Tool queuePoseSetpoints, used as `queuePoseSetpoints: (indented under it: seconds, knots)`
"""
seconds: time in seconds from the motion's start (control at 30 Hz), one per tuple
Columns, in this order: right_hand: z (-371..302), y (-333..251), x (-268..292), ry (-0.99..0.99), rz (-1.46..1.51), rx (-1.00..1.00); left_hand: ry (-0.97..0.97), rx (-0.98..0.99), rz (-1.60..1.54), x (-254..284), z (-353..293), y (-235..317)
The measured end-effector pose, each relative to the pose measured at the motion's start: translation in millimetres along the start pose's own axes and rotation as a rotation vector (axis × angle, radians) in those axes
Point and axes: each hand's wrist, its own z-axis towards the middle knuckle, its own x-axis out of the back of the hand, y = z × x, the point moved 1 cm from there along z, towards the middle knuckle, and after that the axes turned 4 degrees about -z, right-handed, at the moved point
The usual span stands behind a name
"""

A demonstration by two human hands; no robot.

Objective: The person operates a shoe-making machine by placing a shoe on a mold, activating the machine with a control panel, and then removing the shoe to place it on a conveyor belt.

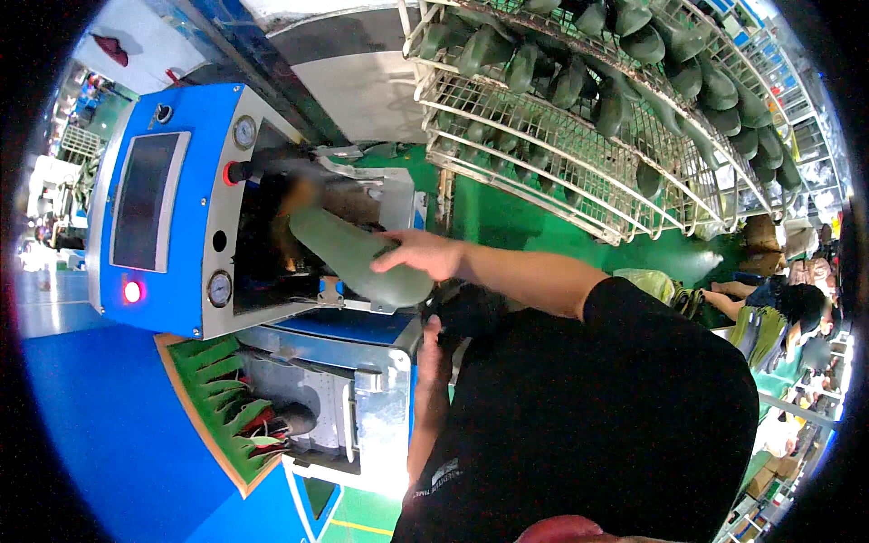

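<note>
Lettering [441, 480] on shirt [597, 407], right hand [424, 255] clasping green footwear [344, 252], grip of left hand [433, 339] unclear

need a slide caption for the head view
Person's right hand on a green shoe form at a blue machine, wire rack behind.

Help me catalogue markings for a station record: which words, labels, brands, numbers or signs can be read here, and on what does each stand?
Small white lettering on the black short-sleeved fabric shirt: present, but I won't copy printed wording.
Upper round white-faced gauge and lower round white-faced gauge on the blue-and-grey metal machine: dial markings too small to read.
Dark rectangular screen in a silver frame: no readable text.
</note>
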Motion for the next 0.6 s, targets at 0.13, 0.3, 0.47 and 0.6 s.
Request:
queuePoseSetpoints:
  seconds: [0.13, 0.3, 0.47, 0.6]
  knots:
    - [17, 35, -26, 0.171, -0.129, 0.252, 0.191, -0.055, 0.063, 42, -25, 7]
    - [-76, 18, 38, 0.058, -0.321, 0.172, 0.258, -0.115, 0.072, 71, -53, 19]
    - [-153, 95, 159, 0.403, -1.157, -0.066, 0.098, -0.145, 0.073, 18, -37, 5]
    - [-198, 149, 228, 0.962, -0.816, -0.354, 0.147, -0.177, 0.040, -22, -25, -22]
